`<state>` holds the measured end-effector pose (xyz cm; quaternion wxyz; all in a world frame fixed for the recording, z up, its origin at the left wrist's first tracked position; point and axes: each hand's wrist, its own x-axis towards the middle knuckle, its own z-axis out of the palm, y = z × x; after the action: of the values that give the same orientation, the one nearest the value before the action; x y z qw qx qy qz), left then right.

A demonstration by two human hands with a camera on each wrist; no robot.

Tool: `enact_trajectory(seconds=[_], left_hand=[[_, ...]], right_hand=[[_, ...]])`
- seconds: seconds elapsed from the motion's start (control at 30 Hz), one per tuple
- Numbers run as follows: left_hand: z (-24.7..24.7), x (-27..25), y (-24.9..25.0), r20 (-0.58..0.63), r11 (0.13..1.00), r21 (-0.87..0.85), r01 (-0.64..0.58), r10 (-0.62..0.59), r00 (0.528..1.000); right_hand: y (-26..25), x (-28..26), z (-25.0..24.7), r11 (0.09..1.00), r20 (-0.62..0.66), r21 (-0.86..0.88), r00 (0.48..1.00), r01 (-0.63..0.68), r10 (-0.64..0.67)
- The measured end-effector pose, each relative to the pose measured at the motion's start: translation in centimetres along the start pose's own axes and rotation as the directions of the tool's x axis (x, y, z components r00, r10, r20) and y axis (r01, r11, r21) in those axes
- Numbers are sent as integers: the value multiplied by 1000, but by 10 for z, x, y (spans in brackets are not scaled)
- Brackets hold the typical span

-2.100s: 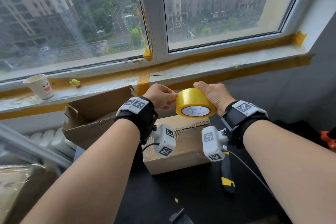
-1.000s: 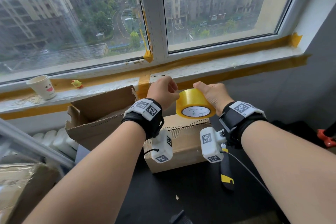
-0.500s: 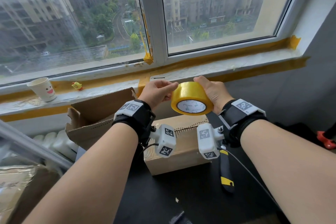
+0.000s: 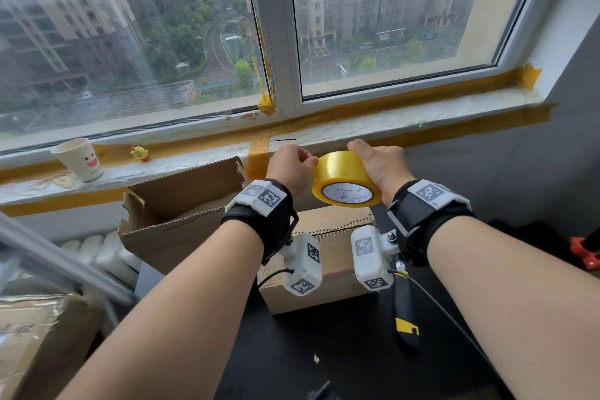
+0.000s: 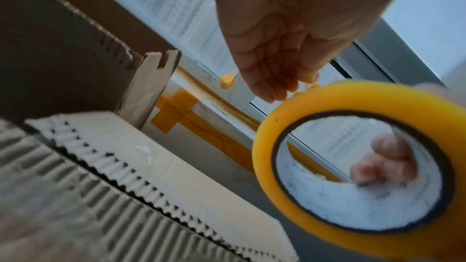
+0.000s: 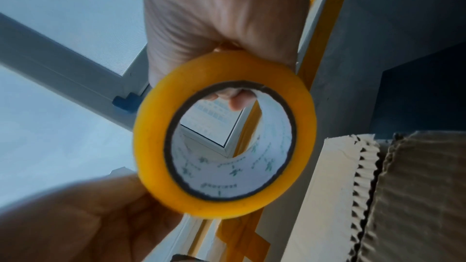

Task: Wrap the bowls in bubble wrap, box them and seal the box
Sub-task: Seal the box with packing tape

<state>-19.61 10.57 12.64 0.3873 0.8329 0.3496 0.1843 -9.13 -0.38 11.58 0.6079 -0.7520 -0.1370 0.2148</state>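
Note:
A yellow tape roll [image 4: 345,180] hangs in the air above a closed cardboard box [image 4: 328,258] on the dark table. My right hand [image 4: 378,169] grips the roll from the right, thumb on top and fingertips [image 5: 383,163] inside the white core. My left hand [image 4: 293,169] is curled at the roll's upper left rim, and its fingertips [image 5: 276,90] pinch at the outer layer of tape. In the right wrist view the tape roll [image 6: 224,134] fills the middle, with the box [image 6: 353,186] at the right. No bowls or bubble wrap are in view.
An open, torn cardboard box [image 4: 181,204] stands left of the closed one. A black and yellow utility knife [image 4: 404,312] lies on the table under my right wrist. A paper cup [image 4: 79,159] and a small yellow toy [image 4: 140,153] sit on the taped windowsill.
Both hands have kept the roll above the box, lifting it slightly. My left hand has shifted around the roll's left rim, its fingers now curled in against the rim.

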Motion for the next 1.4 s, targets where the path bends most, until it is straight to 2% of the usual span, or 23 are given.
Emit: enact_trajectory(seconds=[0.07, 0.17, 0.27, 0.4, 0.63, 0.87, 1.03, 1.23, 1.3, 1.4], left_hand=[[3, -1, 2, -39, 994, 105, -10, 14, 999], [4, 0, 2, -57, 994, 111, -9, 16, 998], [3, 1, -2, -18, 999, 18, -35, 36, 999], [-1, 0, -5, 57, 982, -189, -25, 36, 998], [-4, 1, -6, 138, 913, -403, 66, -10, 990], [-8, -2, -4, 212, 806, -572, 155, -37, 977], [-11, -1, -7, 198, 827, -526, 199, -109, 974], [-15, -3, -6, 144, 868, -435, 239, -195, 970], [-17, -5, -5, 150, 840, -458, 292, -250, 956], [-24, -9, -6, 214, 746, -546, 381, -316, 925]], right_hand=[[0, 0, -1, 995, -41, -80, 998, 52, -56], [2, 2, -3, 985, -84, -144, 991, 95, -107], [2, 5, -4, 986, -103, -134, 989, 95, -109], [1, 9, -6, 989, -114, -129, 990, 70, -85], [1, 11, -5, 988, -130, -146, 989, 57, -76], [-2, 9, -5, 976, -154, -192, 979, 102, -133], [-3, 9, -1, 967, -103, -216, 982, 132, -157], [-8, 4, 10, 905, -97, -356, 954, 233, -283], [-9, 3, 13, 896, -110, -377, 950, 234, -294], [-9, 3, 17, 902, -104, -365, 953, 230, -285]])
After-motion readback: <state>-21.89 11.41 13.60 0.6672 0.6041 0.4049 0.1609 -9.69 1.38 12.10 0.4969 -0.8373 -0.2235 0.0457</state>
